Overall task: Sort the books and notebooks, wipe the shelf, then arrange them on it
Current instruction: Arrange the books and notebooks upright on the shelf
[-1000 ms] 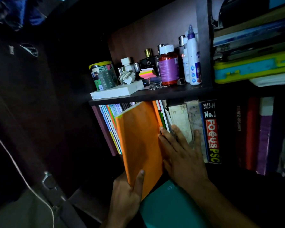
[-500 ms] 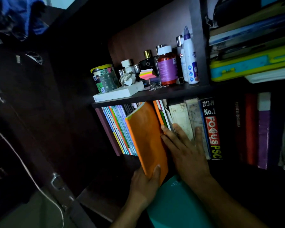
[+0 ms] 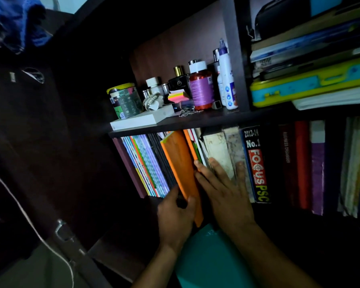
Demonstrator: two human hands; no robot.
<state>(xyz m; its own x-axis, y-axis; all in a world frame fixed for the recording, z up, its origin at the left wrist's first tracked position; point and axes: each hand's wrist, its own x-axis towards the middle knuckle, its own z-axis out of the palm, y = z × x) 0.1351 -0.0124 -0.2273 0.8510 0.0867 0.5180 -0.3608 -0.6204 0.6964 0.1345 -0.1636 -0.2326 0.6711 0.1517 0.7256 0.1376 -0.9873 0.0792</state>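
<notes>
Orange softcover notebook (image 3: 180, 167) sits half-slotted among upright books, left hand (image 3: 175, 219) gripping its bottom edge. Right hand (image 3: 222, 192) lies flat, fingers straight, on neighbouring spines.

**Clutter on the upper shelf**

At 12 o'clock sit an orange pill bottle (image 3: 201, 88) with a white cap, a white squeeze bottle (image 3: 227, 80) just right of it, a black perfume bottle (image 3: 179, 80) and neon sticky notes (image 3: 178, 96). At 11 o'clock stand a yellow-lidded jar (image 3: 124, 100) and a flat white box (image 3: 141, 120). A white cable (image 3: 29, 221) hangs at 8 o'clock; blue cloth (image 3: 15, 21) at 10.
</notes>
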